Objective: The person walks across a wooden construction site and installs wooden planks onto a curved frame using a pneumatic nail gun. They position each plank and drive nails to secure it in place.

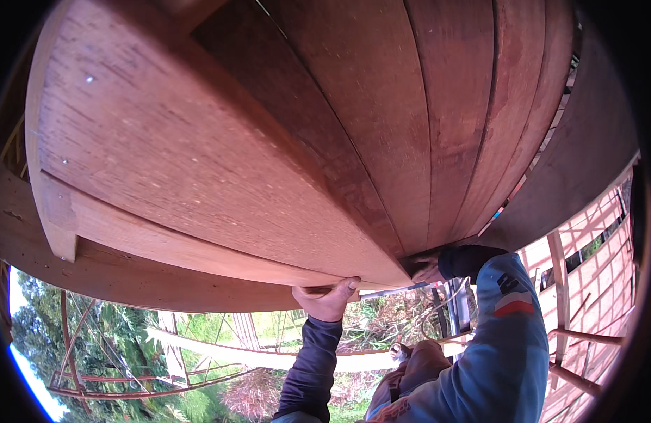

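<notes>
A large reddish-brown wooden panel [177,162] slants across the upper left, its lower end close to me. My left hand [325,299] is closed round the panel's lower edge, the thumb on its rim and the other fingers partly hidden. On the other side of that end, my right hand [425,270] reaches into the dark corner where the panel meets a wall of long wooden planks [389,106]. Shadow covers most of its fingers, so I cannot make out their grip. A thin pale strip [389,290] shows just below the panel, between the hands.
A dark curved board [572,148] runs along the right, and a brown board [163,289] passes beneath the panel. Below are a long pale beam [269,357], rusty metal bars [72,352] and plants. Lattice-shadowed planking [593,261] lies at the right.
</notes>
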A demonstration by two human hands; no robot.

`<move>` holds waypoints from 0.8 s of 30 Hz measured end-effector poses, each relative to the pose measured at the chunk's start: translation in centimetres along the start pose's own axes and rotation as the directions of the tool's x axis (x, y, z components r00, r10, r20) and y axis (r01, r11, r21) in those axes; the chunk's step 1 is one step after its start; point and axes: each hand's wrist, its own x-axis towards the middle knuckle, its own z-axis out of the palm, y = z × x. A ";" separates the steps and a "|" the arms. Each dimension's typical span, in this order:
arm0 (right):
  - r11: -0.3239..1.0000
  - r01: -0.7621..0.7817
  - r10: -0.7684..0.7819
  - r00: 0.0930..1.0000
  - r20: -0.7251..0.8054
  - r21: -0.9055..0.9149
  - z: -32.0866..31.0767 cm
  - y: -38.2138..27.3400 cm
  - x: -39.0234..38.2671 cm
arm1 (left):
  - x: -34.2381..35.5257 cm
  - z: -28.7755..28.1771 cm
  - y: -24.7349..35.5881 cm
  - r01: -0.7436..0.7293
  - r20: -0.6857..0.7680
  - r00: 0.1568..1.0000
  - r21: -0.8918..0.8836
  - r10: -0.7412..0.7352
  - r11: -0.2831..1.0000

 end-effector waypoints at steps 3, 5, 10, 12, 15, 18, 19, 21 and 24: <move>0.999 -0.031 0.031 1.000 -0.003 0.043 1.2 0.1 -0.5 | -0.8 0.5 -1.5 -0.009 -0.123 0.992 -0.043 0.003 0.999; 0.997 -0.047 0.048 0.999 -0.017 0.065 1.6 0.4 -0.5 | -0.7 0.1 -2.7 -0.083 -0.120 0.990 -0.047 0.077 0.995; 0.993 -0.057 0.061 0.998 -0.034 0.103 2.1 0.5 -0.3 | -0.3 0.0 -2.7 -0.149 -0.126 0.982 -0.045 0.143 0.988; 0.991 -0.058 0.062 0.997 -0.033 0.123 2.4 0.0 -0.4 | -0.5 1.1 -2.2 -0.157 -0.114 0.983 -0.102 0.146 0.982; 0.989 -0.056 0.062 0.997 -0.043 0.140 2.8 0.2 0.1 | -0.1 0.3 -2.6 -0.150 -0.035 0.988 -0.124 0.147 0.981; 0.986 -0.072 0.082 0.995 -0.059 0.150 3.2 0.5 -0.1 | 0.3 0.1 -3.0 -0.151 0.029 0.987 -0.193 0.159 0.970; 0.984 -0.075 0.087 0.994 -0.067 0.159 3.3 0.0 0.1 | 0.5 0.3 -3.2 -0.162 0.033 0.984 -0.218 0.173 0.963; 0.981 -0.086 0.102 0.991 -0.086 0.173 3.9 0.2 0.0 | 0.5 0.8 -3.3 -0.156 0.004 0.987 -0.205 0.160 0.966; 0.971 -0.090 0.132 0.974 -0.185 0.222 3.9 -0.6 0.0 | 1.0 1.7 -3.1 -0.175 -0.013 0.984 -0.166 0.175 0.971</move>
